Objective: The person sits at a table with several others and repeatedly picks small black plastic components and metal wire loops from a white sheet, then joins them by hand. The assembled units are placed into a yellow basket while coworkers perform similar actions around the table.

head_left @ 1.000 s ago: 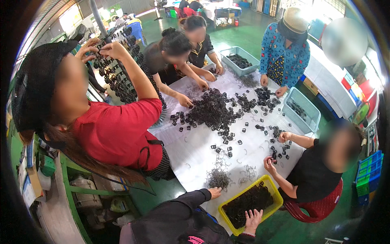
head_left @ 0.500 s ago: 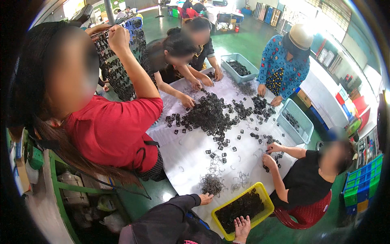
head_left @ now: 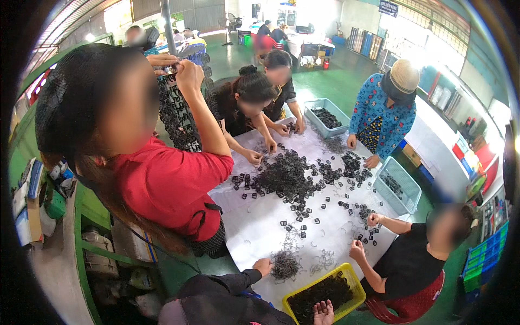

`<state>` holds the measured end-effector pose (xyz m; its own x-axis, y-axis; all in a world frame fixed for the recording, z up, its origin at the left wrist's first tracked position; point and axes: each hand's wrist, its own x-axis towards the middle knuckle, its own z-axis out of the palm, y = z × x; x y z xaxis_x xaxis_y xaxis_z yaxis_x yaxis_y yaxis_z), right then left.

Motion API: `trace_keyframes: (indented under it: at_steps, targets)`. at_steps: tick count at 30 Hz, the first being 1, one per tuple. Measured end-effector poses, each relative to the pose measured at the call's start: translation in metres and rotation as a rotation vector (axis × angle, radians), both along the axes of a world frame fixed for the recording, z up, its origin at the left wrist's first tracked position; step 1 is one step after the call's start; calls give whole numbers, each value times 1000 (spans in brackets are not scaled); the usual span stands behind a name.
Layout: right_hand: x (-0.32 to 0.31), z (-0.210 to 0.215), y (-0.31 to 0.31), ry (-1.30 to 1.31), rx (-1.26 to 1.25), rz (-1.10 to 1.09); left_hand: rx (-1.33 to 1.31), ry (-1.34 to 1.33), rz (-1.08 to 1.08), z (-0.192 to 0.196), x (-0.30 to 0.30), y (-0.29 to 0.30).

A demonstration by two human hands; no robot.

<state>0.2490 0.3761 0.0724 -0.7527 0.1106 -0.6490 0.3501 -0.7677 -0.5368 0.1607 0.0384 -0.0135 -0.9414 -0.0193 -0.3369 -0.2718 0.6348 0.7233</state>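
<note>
A dark-sleeved arm comes in from the lower edge, and my left hand (head_left: 264, 266) is at the left side of a heap of thin dark wire-like pieces (head_left: 285, 265). Its fingers look curled together; whatever is in them is too small to make out. My right hand (head_left: 323, 313) is palm up with fingers apart, holding nothing visible, at the near right edge of a yellow basket (head_left: 357, 290). Dark small pieces (head_left: 319, 298) fill that basket. Beyond the heap, loose thin curved pieces (head_left: 325, 259) lie scattered on the white-covered table (head_left: 244, 238).
A large pile of black square frame-like pieces (head_left: 287, 173) covers the table's middle. Pale blue baskets (head_left: 398, 201) stand at its right and far sides. Co-workers surround the table; one in red (head_left: 168, 179) at left holds up a hanging rack of black pieces (head_left: 181, 111).
The view has shifted, showing more of the room. My left hand has moved from below the wire heap to its left side. At right, a co-worker's hands have drawn apart.
</note>
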Motion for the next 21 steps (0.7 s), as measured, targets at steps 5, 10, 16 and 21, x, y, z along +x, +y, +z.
trace_keyframes:
  at_steps: [5, 10, 16, 21]
  targets:
    - [7, -24, 12, -66, 51, -56, 277, 288, -485, 56, -37, 89]
    - [10, -35, 7, -252, 324, 108, 295, 73, -877, 80, -9, 174]
    - [4, -21, -12, -146, 311, 48, 172, 427, -927, 66, -4, 154]
    - [-44, -7, -47, 64, 505, 84, -72, 437, -597, 22, -73, 55]
